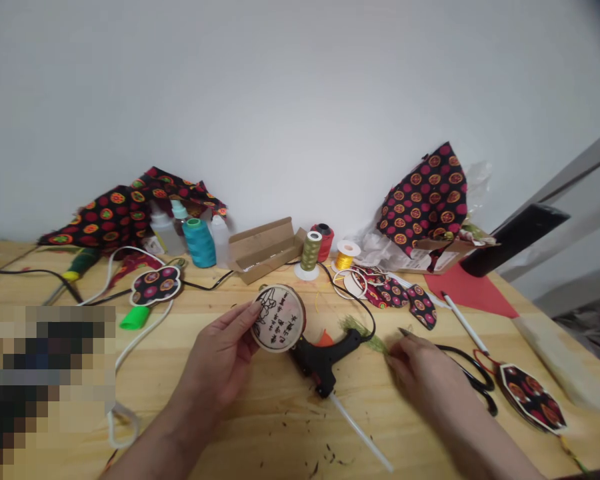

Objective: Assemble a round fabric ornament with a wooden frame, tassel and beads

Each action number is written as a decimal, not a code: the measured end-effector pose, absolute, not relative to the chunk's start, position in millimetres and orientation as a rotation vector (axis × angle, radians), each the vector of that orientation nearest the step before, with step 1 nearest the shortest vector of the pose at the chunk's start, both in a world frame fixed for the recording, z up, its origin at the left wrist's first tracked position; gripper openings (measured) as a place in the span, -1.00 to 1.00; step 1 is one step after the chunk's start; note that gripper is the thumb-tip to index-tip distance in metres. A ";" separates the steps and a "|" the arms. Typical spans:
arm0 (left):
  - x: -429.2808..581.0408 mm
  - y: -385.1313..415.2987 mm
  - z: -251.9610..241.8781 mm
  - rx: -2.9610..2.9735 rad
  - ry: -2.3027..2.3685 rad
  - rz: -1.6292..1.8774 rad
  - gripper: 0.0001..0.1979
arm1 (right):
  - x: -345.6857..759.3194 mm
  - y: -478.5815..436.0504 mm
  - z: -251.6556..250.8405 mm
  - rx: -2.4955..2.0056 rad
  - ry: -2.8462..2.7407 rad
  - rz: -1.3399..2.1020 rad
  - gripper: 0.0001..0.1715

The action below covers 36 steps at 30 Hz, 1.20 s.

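My left hand (225,353) pinches a round, pale disc (279,319) by its left edge. Black line drawing and handwritten characters cover its face, and its rim looks brown. Just beyond the disc's lower right lies a black hot glue gun (325,360), with a white glue stick (363,433) sticking out of its back end. My right hand (423,370) is closed around what look like black-handled scissors (480,383); a dark tip shows past the fingers, and the middle is hidden. Beside those fingertips lie loose green threads (377,343).
Thread spools, including a teal one (200,243), stand along the wall with bottles and an open cardboard box (265,257). Patterned cloth (425,193) rises from a carton. A white cable (145,340) loops at left. A patterned octagonal piece (530,398) lies right.
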State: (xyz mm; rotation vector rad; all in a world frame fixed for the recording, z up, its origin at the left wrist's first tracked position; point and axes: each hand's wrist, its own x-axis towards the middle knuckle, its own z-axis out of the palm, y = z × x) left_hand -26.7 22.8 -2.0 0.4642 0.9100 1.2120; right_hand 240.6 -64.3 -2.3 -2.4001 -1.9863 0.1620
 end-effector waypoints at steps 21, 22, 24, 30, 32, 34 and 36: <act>-27.9 23.8 -2.7 0.467 0.923 1.230 -0.92 | 274.2 -86.6 50.1 -2.243 -1.629 -0.704 -0.51; -28.1 23.9 -2.7 0.471 0.919 1.227 -0.92 | 271.6 -91.6 53.0 -2.256 -1.659 -0.780 -0.52; -28.7 24.1 -3.1 0.475 0.915 1.226 -0.93 | 266.3 -99.5 53.3 -2.244 -1.742 -0.847 -0.60; -29.5 25.0 -5.1 0.463 0.910 1.235 -0.93 | 232.3 -86.0 21.4 -1.819 -2.394 -0.312 -0.78; -29.2 25.4 -4.3 0.454 0.916 1.250 -0.92 | 215.2 -72.0 13.4 -1.686 -2.422 -0.359 -0.75; -29.0 25.8 -2.6 0.448 0.920 1.255 -0.92 | 200.3 -58.2 8.8 -1.594 -2.471 -0.418 -0.71; -29.1 26.1 -0.6 0.442 0.929 1.255 -0.93 | 190.1 -46.9 4.5 -1.549 -2.571 -0.405 -0.76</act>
